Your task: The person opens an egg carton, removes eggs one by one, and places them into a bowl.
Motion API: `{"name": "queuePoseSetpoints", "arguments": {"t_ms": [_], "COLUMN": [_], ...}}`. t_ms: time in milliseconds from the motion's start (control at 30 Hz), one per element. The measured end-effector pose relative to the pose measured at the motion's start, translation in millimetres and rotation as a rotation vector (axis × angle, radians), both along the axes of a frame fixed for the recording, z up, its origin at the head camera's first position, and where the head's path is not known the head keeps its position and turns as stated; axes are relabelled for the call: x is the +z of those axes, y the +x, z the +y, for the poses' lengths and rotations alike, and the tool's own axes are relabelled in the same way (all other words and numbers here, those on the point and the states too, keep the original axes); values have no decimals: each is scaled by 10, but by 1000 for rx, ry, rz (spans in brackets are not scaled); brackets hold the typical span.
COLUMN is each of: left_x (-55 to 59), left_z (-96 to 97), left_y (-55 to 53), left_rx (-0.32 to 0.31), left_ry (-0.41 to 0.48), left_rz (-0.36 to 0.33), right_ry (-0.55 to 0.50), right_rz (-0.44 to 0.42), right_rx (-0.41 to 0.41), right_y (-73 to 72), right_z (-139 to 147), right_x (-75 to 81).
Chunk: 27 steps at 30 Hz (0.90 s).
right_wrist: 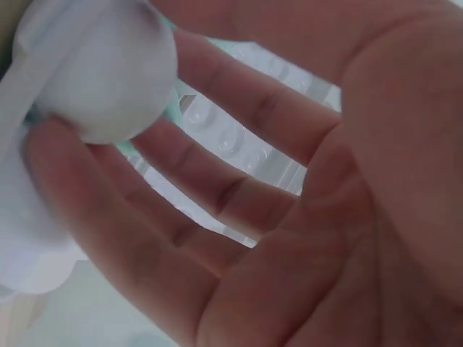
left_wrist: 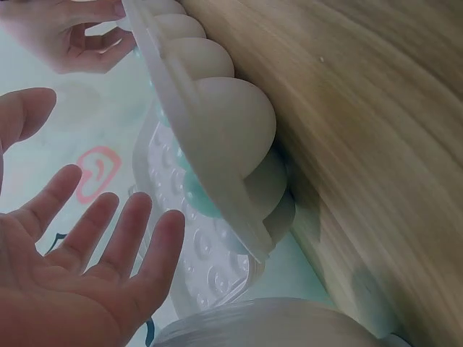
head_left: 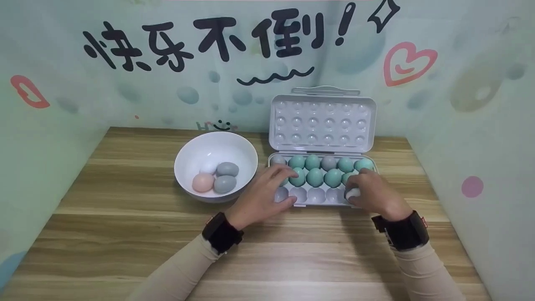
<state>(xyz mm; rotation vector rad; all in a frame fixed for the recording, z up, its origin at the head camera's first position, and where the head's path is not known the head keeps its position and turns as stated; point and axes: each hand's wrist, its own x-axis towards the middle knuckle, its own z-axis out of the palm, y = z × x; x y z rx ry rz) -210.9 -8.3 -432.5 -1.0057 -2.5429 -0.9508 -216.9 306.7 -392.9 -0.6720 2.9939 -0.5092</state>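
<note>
An egg carton of pale grey plastic stands with its lid raised at the back. Its two rear rows hold green eggs and a few greyish ones, partly covered by the hands. At the front right corner, my right hand pinches a pale egg between thumb and fingers; the right wrist view shows this egg close to the rim. My left hand is over the carton's front left corner, fingers spread and relaxed, holding nothing. In the left wrist view the left palm faces the camera.
Left of the carton is a white bowl with a pinkish egg and two grey eggs inside. Both stand on a wooden table. A printed backdrop rises behind and at both sides.
</note>
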Motion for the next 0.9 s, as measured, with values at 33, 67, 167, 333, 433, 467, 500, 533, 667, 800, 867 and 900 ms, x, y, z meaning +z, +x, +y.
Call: {"name": "queuePoseSetpoints", "arguments": {"t_ms": [33,67,167,333,433,467,500,533,667,800,867,900], "left_x": [1,0,-11,-33,-40,-44,-47,-49,-58,-58,-55,-52], "left_z": [5,10,23,24,26,26,28,30,35,38,40,42], "left_y": [1,2,8,10,9,7,5,3,-2,0,1,1], "left_rx": [0,-1,-2,-5,-5,-4,-3,-6,-12,-20,-22,-22], "left_ry": [-6,-10,-17,-8,-5,-5,-5,0,25,63,74,79], "left_rz": [-4,-8,-8,0,-4,-6,-6,-4,5,24,29,30], "right_ry": [5,6,-2,-17,-20,-23,-27,-32,-66,-130,-184,-220], "right_rz": [-10,-23,-29,-1,11,11,10,10,7,36,66,79], "right_rx": [-8,-18,-26,-5,10,11,10,4,-30,-8,20,33], "right_y": [0,1,-4,-20,-24,-23,-21,-18,-4,-15,-22,-23], "right_z": [-4,-7,-19,-17,-1,4,8,14,19,-30,-77,-106], "right_x": [-1,0,-1,-14,-13,-7,4,17,78,101,93,84]}}
